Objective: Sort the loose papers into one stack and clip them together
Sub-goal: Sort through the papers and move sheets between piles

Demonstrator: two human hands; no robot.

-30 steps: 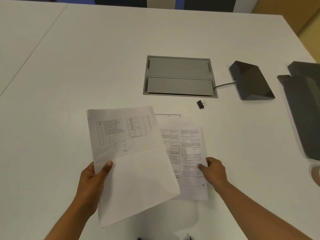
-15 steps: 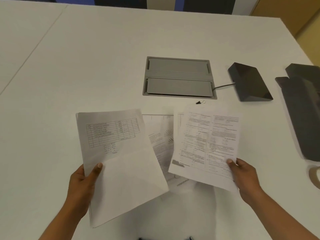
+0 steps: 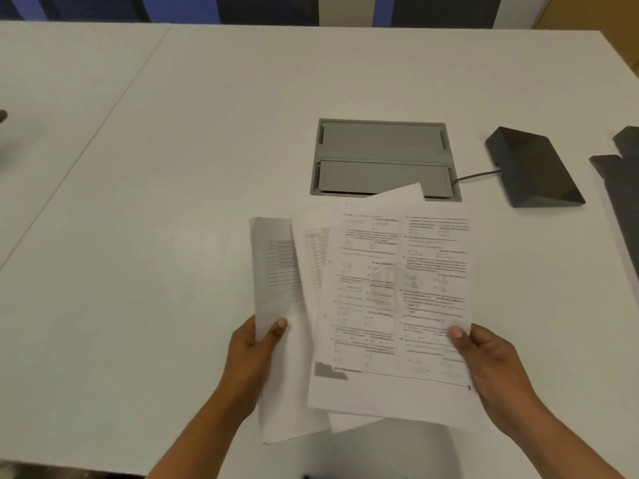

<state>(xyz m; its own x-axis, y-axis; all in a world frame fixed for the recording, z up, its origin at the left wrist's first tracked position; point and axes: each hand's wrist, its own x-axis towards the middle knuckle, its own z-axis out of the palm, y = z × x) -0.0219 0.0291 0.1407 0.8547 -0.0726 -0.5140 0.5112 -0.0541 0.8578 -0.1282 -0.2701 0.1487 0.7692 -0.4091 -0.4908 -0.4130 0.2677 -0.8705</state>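
Observation:
My left hand [image 3: 252,354] grips the lower left edge of a sheet with a printed table [image 3: 276,271], held above the white table and bent along its left side. My right hand [image 3: 484,354] pinches the lower right corner of a two-column printed sheet [image 3: 397,288]. That sheet overlaps the table sheet from the right. Another sheet [image 3: 313,257] shows between them, and a corner of paper [image 3: 404,192] sticks out at the top. The binder clip is hidden behind the papers.
A grey cable hatch [image 3: 383,157] is set into the white table [image 3: 173,167] just beyond the papers. A dark wedge-shaped device [image 3: 532,167] with a cable lies to its right. Dark flat objects [image 3: 622,202] lie at the right edge.
Both hands have come together. The two-column sheet, lifted off the table by my right hand, now lies over the table sheet in my left, which has shifted right.

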